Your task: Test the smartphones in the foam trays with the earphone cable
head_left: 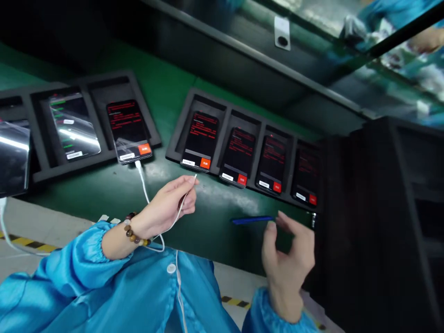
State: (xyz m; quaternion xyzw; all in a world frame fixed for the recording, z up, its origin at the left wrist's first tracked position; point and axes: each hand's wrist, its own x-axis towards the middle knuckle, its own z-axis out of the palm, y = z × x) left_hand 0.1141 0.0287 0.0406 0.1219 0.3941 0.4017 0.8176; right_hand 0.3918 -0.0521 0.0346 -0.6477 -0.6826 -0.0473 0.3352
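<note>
My left hand (173,203), with a beaded bracelet (133,231) at the wrist, pinches the end of a white cable (181,207) just in front of a phone (200,138) at the left of the right tray. To the right, my right hand (291,249) is over the green tabletop with thumb and forefinger apart. A thin blue stick-like thing (251,220) has its end by those fingertips; whether they touch it I cannot tell. Another white cable (141,178) is plugged into a phone (127,129) in the left tray.
The dark right tray (224,115) holds several phones with red text and orange labels on their screens. More phones, one (74,125) with green text, sit in the left tray (130,76). A metal ledge (243,44) runs behind; a dark cabinet (378,208) stands at right.
</note>
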